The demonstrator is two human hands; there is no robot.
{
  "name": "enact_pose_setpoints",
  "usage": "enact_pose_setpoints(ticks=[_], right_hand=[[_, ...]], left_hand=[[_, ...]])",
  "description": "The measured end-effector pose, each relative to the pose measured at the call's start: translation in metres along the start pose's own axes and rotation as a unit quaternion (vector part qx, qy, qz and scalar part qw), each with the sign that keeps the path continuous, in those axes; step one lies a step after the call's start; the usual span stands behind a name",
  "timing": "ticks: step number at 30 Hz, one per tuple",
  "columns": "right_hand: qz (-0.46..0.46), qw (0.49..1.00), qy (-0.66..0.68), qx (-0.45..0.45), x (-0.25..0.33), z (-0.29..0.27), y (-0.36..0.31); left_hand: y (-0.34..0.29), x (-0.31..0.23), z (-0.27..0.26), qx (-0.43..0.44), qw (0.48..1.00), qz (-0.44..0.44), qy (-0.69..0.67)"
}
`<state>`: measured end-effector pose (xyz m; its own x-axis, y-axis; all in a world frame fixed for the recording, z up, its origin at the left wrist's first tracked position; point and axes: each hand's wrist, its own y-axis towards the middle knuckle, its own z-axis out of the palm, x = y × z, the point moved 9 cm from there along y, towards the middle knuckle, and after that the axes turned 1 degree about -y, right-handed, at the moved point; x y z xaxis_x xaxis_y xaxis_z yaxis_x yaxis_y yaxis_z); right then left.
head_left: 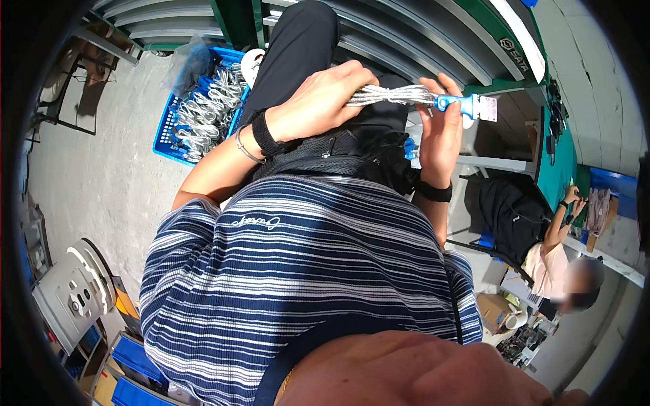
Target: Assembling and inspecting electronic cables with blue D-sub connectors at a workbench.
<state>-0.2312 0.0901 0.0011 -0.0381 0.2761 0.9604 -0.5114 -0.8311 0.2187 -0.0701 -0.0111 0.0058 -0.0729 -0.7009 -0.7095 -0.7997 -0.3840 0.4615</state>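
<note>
A bundle of thin silvery-grey cable (396, 95), looped and gathered lengthwise, stretches between my two hands above my lap. My left hand (328, 98) is closed around its left end. At the other end is a blue connector (459, 106) with a small pale printed label (487, 108) sticking out to the right. My right hand (443, 128) has its thumb and fingers around that blue end, with the palm partly turned up. The inside of my left grip is hidden by the back of the hand.
Left of my leg, a blue plastic basket (164, 132) holds several similar cable bundles (206, 115) and a clear plastic bag (193, 64). Green-framed metal drawers (433, 34) stand ahead. A co-worker (548, 267) sits at the green-topped bench (565, 152) on the right, beside a dark chair (508, 216).
</note>
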Motion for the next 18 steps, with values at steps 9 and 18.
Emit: enact_pose_setpoints(ticks=[9, 18], right_hand=[[0.065, 0.994, -0.058, 0.063, -0.019, 0.016, -0.006], [0.098, 0.99, 0.029, 0.093, -0.022, 0.024, -0.009]], left_hand=[[-0.001, 0.009, 0.012, 0.013, 0.991, -0.018, 0.133], [-0.005, 0.013, 0.026, 0.156, 0.98, -0.058, -0.11]])
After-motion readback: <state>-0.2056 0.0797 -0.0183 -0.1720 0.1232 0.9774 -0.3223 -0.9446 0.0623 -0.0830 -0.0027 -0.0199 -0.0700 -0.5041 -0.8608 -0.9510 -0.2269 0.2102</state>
